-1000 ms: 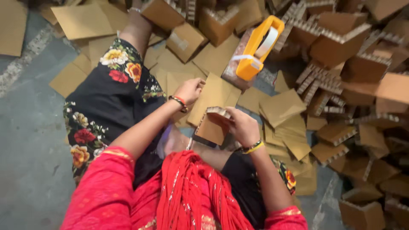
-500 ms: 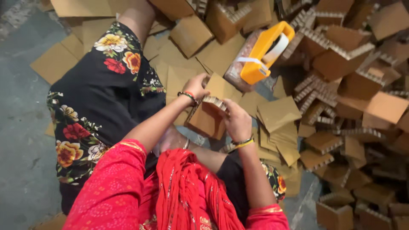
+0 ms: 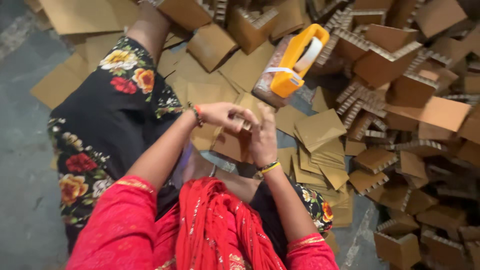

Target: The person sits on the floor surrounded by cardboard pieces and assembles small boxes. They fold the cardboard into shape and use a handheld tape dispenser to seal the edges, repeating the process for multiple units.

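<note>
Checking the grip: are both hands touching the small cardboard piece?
Touching. The head view shows the left hand and right hand closed around the small cardboard piece.

Cardboard pieces [image 3: 325,130]: plain brown. Tape dispenser [image 3: 298,60]: yellow-orange, white roll. Trousers [image 3: 107,120]: black, red-and-yellow floral print. Sleeves [image 3: 117,230] and scarf [image 3: 220,230]: red. Floor [image 3: 22,165]: grey.
</note>
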